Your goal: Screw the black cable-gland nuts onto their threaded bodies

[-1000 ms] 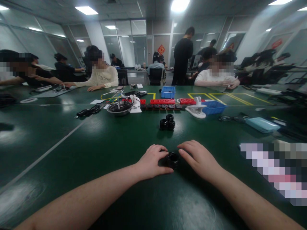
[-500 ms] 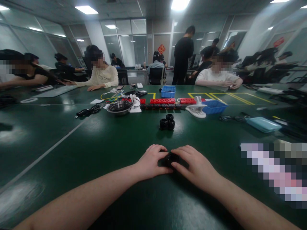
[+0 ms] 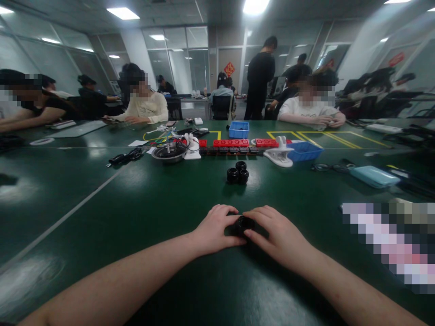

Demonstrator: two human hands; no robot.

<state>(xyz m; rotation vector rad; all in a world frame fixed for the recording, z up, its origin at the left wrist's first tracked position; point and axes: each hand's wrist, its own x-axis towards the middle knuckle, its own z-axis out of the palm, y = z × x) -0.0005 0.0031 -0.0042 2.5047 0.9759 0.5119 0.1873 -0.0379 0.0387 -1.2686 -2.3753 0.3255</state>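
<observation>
In the head view, the left hand curled around the left side of a black ring. Its thumb was near the front. The right hand gripped the same ring from the right, with its thumb and pointing finger by the hole on top. So both hands held the ring, and their fingertips were close together. The ring was low at the green table, in front of the person, but I could not tell if it touched the top.

Farther back, three more black rings sat in a little bunch. Behind them was a row of red blocks. A white clip stood by the row's right end, beside a blue tray. A bowl with dark cords in it sat to the left.

On the far wall was a red sign shaped like a diamond. It had gold marks, too small to read. Another red sign hung at the right, and its marks were too blurry to read.
</observation>
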